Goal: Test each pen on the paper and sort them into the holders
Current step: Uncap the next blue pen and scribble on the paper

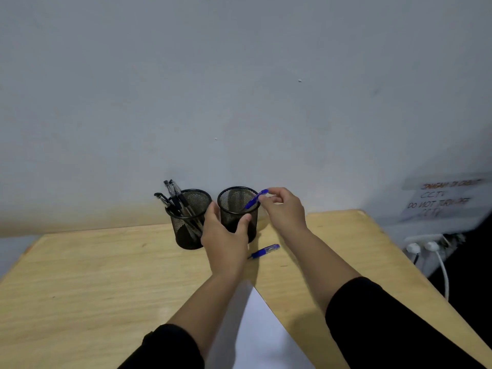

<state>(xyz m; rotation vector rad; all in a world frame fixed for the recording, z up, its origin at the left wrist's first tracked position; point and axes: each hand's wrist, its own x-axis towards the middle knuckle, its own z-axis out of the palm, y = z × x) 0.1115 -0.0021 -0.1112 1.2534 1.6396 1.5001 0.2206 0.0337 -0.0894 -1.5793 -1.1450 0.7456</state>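
Two black mesh holders stand at the back of the wooden table. The left holder [187, 222] holds several black pens [173, 198]. My left hand [225, 242] grips the right holder [253, 209] from the front. My right hand [283, 209] pinches the top end of a blue pen [254, 200] that leans over this holder's rim, tip inside. A second blue pen [265, 251] lies on the table just in front of the right holder. A white sheet of paper [255, 328] lies near me, partly hidden by my left forearm.
The wooden table [93, 275] meets a pale wall at the back. Its right edge runs diagonally. Beyond it hang a power strip [426, 245] with white plugs and a cable, and a taped paper notice [447, 198] on the wall.
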